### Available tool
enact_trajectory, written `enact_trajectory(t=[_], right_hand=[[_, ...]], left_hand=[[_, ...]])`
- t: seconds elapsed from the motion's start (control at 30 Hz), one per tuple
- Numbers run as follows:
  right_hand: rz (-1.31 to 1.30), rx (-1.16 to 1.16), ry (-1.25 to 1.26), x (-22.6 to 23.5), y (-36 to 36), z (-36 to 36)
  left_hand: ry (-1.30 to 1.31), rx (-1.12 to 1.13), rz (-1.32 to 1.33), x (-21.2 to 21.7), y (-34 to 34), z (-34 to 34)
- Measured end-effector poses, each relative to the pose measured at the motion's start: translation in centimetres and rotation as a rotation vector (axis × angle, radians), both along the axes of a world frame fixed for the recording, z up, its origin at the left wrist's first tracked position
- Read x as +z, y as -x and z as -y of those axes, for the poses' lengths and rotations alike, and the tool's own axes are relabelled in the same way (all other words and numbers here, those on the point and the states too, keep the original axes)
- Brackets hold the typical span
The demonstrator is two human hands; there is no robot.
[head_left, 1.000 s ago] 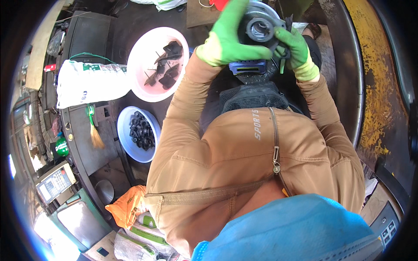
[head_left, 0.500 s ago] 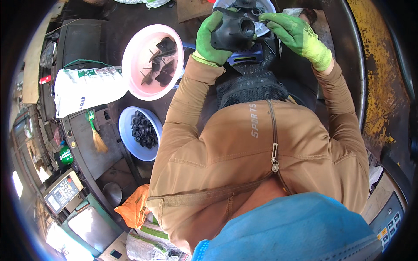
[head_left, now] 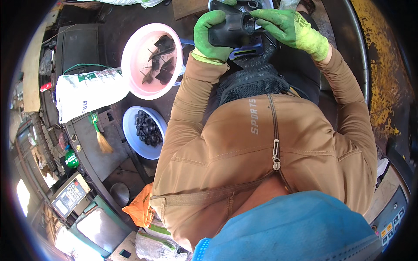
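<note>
My left hand point(head_left: 210, 38), in a green glove, is closed around a black moulded part point(head_left: 227, 31) with a flat flange and a short round tube. The tube's opening faces right, towards my other hand. My right hand point(head_left: 292, 29), gloved in the same green, has its fingertips pinched together right beside the rim of that opening. Whatever those fingers hold is too small to make out. Just beyond both hands, a pale basin point(head_left: 271, 5) with more black parts is partly cut off by the top edge.
To the left stand a pink basin point(head_left: 127, 65) with several black pieces and a light-blue basin point(head_left: 130, 141) full of small black parts. A white sack point(head_left: 89, 93) lies beside them. Below the held part is a blue-and-dark object point(head_left: 248, 51). A dark rail point(head_left: 361, 52) curves along the right.
The black part has turned slightly, its opening now facing more to the right. My right fingertips have come closer to the tube's rim. My left hand keeps its grip.
</note>
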State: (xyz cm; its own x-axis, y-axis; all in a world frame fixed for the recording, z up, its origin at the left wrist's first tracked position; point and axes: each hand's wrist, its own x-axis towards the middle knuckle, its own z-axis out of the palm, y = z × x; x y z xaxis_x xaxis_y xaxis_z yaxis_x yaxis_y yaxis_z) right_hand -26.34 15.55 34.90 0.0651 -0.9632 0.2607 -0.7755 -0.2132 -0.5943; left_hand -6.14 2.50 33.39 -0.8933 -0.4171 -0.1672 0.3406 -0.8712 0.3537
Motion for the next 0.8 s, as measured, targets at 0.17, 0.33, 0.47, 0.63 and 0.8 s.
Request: enact_trajectory(t=[0.17, 0.33, 0.47, 0.63, 0.8], right_hand=[[0.087, -0.032, 0.071, -0.5, -1.1, -0.5], [0.279, -0.069, 0.020, -0.9, -2.3, -0.5], [0.123, 0.009, 0.320, -1.2, -3.2, 0.4], [0.713, -0.136, -0.115, -0.5, -4.8, -0.4], [0.567, -0.027, 0.124, 0.9, -5.5, -0.5]], left_hand=[[0.099, 0.069, 0.002, 1.3, 0.1, -0.6], [0.182, 0.173, -0.011, 1.3, 0.6, -0.8], [0.244, 0.197, -0.051, -0.2, -0.1, -0.2], [1.774, 0.790, 0.149, -0.2, -1.4, -0.2], [0.626, 0.453, -0.092, 2.1, 0.8, -2.0]])
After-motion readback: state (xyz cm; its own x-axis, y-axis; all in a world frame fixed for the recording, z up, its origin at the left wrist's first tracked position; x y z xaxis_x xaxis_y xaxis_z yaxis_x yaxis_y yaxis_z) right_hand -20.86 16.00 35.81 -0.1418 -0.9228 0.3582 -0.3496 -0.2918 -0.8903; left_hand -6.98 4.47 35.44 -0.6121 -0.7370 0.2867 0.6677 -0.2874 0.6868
